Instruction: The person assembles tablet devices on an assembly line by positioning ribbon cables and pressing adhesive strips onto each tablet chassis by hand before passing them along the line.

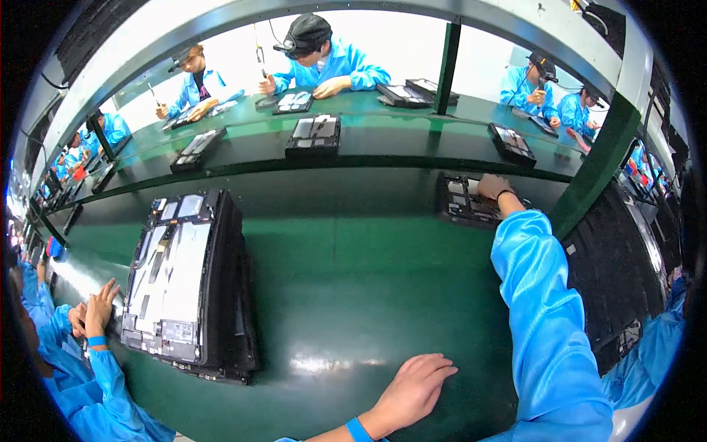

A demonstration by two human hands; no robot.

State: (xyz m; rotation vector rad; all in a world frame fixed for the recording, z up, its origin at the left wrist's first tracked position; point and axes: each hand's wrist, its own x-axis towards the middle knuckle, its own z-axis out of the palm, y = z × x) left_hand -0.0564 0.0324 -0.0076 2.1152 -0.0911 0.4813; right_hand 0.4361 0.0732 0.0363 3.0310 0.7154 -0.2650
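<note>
At the far right of the bench, beneath the shelf, my right hand (495, 187) curls over an opened tablet (462, 200) with its inner parts bare. Its fingertips are partly hidden. My left hand (416, 387) lies on the green bench top (339, 295) near the front edge, fingers stretched out and nothing in them. To the left of it stands a tall stack of opened tablets (173, 272) in black trays, the top one showing silvery battery plates and small boards.
A green post (600, 166) rises beside my right arm. More opened tablets, such as one (313, 136), lie on the raised shelf (398, 155). A co-worker's hands (96, 313) are close to the stack's left side. Black trays (611, 265) are piled at right. Several co-workers sit opposite.
</note>
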